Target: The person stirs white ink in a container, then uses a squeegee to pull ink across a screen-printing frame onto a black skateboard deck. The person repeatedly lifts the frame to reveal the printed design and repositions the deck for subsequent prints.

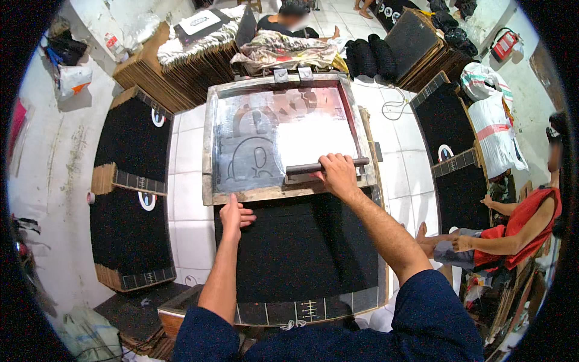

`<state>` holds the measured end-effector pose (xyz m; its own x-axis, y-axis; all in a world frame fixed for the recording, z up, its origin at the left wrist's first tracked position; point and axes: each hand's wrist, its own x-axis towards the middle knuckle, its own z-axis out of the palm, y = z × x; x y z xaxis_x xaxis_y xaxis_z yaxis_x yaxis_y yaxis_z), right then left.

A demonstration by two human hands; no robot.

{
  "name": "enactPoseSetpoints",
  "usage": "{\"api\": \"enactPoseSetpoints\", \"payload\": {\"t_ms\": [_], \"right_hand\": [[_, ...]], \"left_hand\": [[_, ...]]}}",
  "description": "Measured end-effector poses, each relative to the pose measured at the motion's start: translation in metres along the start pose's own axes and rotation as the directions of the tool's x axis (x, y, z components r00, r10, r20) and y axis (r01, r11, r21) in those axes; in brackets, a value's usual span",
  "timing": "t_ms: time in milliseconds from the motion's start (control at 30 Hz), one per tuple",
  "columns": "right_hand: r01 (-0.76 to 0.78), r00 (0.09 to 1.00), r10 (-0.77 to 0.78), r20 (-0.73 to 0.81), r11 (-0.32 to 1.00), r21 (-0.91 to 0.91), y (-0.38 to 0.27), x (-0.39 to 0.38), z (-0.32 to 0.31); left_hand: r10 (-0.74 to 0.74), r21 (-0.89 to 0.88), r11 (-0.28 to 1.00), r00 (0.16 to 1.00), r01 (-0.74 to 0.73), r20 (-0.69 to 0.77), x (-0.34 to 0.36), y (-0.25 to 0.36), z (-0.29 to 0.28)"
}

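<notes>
My right hand [339, 174] is closed around the dark bar handle of a squeegee [301, 169]. The squeegee lies across the right front part of a screen printing frame [208, 151], with white ink spread on the mesh behind it. A rounded cartoon outline shows on the mesh's left half. My left hand [234, 217] is at the frame's front wooden edge, its thumb tip touching the wood and its fingers loosely apart. Under and in front of the frame lies a board covered in black fabric [295, 253]. The squeegee's blade is mostly hidden.
Metal hinge clamps [281, 76] sit at the frame's back edge. Boards with black fabric stand on the left [132, 229] and right [446, 120]. Stacked boards [202, 66] and a cloth bundle [283, 51] lie behind. One person in red [525, 226] sits at right; another is at the back.
</notes>
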<state>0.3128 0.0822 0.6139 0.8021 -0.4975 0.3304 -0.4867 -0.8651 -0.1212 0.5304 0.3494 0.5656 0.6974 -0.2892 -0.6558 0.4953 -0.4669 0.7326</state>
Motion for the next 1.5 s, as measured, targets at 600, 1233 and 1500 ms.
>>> {"api": "enactPoseSetpoints", "payload": {"t_ms": [600, 1233, 1500], "right_hand": [[0.000, 1.000, -0.002, -0.017, 0.994, -0.112, 0.057, 0.121, 0.058], [-0.044, 0.998, 0.048, 0.029, 0.993, -0.114, 0.054, 0.128, 0.061], [-0.081, 0.992, 0.090, 0.094, 0.992, -0.095, -0.002, -0.005, 0.013]], "left_hand": [[0.849, 0.819, 0.022, 0.442, -0.574, 0.288, 0.012, -0.033, 0.023], [0.865, 0.823, -0.018, 0.404, -0.568, 0.297, 0.010, -0.031, 0.024], [0.870, 0.807, 0.027, 0.412, -0.590, 0.272, 0.013, -0.034, 0.025]]}}
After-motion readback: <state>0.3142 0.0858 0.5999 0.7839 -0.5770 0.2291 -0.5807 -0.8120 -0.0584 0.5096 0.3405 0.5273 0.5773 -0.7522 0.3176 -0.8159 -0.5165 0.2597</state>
